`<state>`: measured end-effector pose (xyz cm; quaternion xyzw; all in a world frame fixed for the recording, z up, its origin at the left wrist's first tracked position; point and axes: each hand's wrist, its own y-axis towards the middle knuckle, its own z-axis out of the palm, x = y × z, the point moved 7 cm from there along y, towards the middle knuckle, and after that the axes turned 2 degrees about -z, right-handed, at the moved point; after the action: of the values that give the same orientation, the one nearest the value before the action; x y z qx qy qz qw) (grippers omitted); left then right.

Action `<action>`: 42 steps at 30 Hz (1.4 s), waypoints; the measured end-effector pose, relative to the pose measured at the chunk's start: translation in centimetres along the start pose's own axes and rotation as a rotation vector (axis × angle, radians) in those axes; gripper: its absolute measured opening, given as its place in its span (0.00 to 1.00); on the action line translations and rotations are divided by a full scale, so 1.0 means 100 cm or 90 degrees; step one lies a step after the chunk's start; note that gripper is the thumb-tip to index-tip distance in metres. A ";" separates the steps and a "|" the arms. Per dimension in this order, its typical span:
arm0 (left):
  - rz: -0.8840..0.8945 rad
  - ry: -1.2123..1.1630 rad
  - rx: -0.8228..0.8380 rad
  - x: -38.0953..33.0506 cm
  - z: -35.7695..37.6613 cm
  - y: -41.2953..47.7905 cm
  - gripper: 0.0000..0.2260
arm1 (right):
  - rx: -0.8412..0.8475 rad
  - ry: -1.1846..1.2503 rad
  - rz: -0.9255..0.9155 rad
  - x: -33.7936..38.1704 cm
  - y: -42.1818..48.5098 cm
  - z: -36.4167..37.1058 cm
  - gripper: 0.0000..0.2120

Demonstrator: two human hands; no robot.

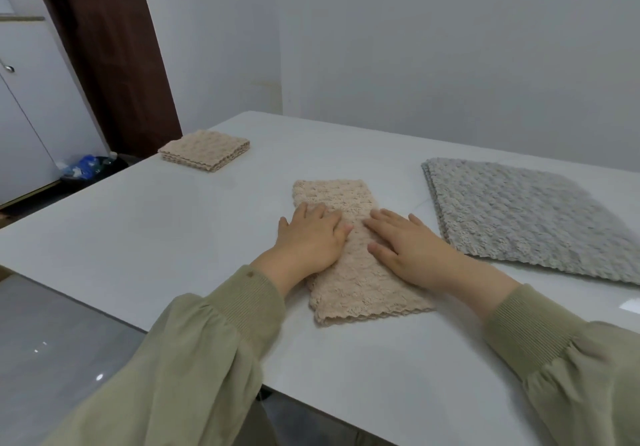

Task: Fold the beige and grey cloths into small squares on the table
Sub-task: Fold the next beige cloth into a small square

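Beige cloth [349, 255] | folded strip mid-table [173, 231], long axis running away from you | your left hand [310, 238] and right hand [408, 248] flat, pressing its middle | fold near end to far end next

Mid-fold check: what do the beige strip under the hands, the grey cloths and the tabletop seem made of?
Beige strip: likely plush microfibre or fleece, matte, bumpy pile, scalloped hem.
Grey cloths: seemingly the same bumpy plush, matte; layered edges show a stack.
Tabletop: hard, smooth, glossy pale grey, perhaps stone or laminate; light glints off it.
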<state>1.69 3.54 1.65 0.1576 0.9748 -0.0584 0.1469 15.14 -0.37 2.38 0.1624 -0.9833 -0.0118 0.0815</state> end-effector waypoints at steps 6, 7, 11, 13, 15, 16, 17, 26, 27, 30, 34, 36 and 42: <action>-0.066 -0.028 -0.118 0.038 -0.012 0.038 0.22 | -0.104 0.097 0.094 -0.013 0.036 -0.027 0.13; -0.082 -0.036 -0.156 0.044 -0.017 0.043 0.21 | -0.119 0.103 0.116 -0.017 0.043 -0.031 0.12; -0.167 -0.040 -0.256 0.069 -0.033 0.059 0.18 | -0.163 0.110 0.183 -0.036 0.075 -0.034 0.12; -0.196 -0.034 -0.268 0.077 -0.035 0.067 0.18 | -0.184 0.118 0.224 -0.048 0.090 -0.030 0.14; -0.209 -0.039 -0.276 0.081 -0.035 0.076 0.18 | -0.200 0.095 0.252 -0.055 0.101 -0.024 0.17; -0.211 -0.040 -0.279 0.082 -0.035 0.079 0.18 | -0.200 0.072 0.260 -0.057 0.104 -0.020 0.18; -0.212 -0.041 -0.282 0.083 -0.035 0.082 0.17 | -0.193 0.048 0.264 -0.058 0.107 -0.016 0.19; -0.136 -0.184 -0.244 0.076 -0.037 0.092 0.06 | -0.172 0.108 0.281 -0.065 0.115 -0.002 0.22; -0.112 -0.279 -0.255 0.073 -0.038 0.091 0.04 | -0.168 0.110 0.283 -0.065 0.115 -0.003 0.23; -0.064 -0.506 -0.273 0.066 -0.044 0.084 0.04 | -0.147 0.122 0.294 -0.066 0.116 -0.002 0.26; -0.013 -0.631 -0.291 0.056 -0.055 0.072 0.08 | -0.160 0.252 0.265 -0.065 0.113 -0.006 0.26; 0.004 -0.688 -0.301 0.054 -0.060 0.066 0.09 | -0.198 0.455 0.232 -0.062 0.110 -0.008 0.24; 0.036 -0.715 -0.313 0.049 -0.066 0.063 0.11 | -0.243 0.834 0.211 -0.064 0.113 -0.010 0.26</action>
<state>-2.49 11.91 5.98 0.0898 0.7286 0.0982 0.6719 17.75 12.38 2.91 -0.0332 -0.7244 -0.0712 0.6849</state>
